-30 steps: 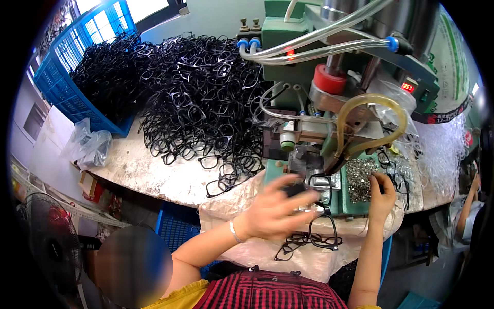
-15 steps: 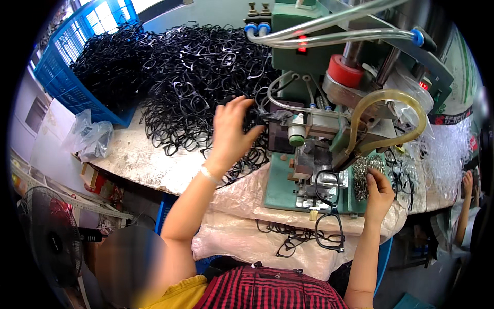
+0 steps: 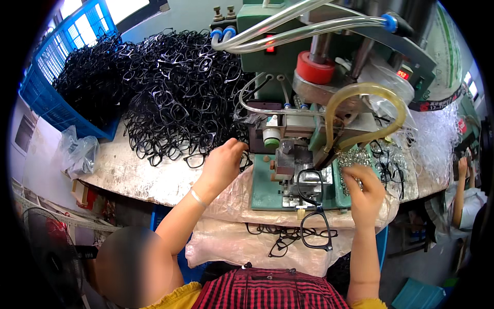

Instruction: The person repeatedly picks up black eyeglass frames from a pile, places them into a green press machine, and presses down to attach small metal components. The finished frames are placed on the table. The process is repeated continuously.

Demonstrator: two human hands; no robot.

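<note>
A big heap of black eyeglass frames [image 3: 170, 98] covers the bench on the left. My left hand [image 3: 222, 164] is at the heap's near edge, fingers curled around a black eyeglass frame [image 3: 244, 159] beside the green press machine [image 3: 288, 62]. Another black frame [image 3: 314, 211] sits in the machine's jig and hangs over its front edge. My right hand [image 3: 364, 189] rests on a pile of small silver metal parts [image 3: 355, 157] at the machine's right, fingers bent down into them; what they pinch is hidden.
A blue crate [image 3: 43, 87] full of frames stands at the back left, with a crumpled plastic bag [image 3: 77, 154] near it. More frames [image 3: 280, 239] lie on plastic sheet over my lap. A fan [image 3: 49, 257] stands low left. Another person's arm [image 3: 459, 185] shows at the right edge.
My left hand went from the machine's jig up onto the heap and has now drawn back to the heap's near edge. My right hand stayed on the metal parts.
</note>
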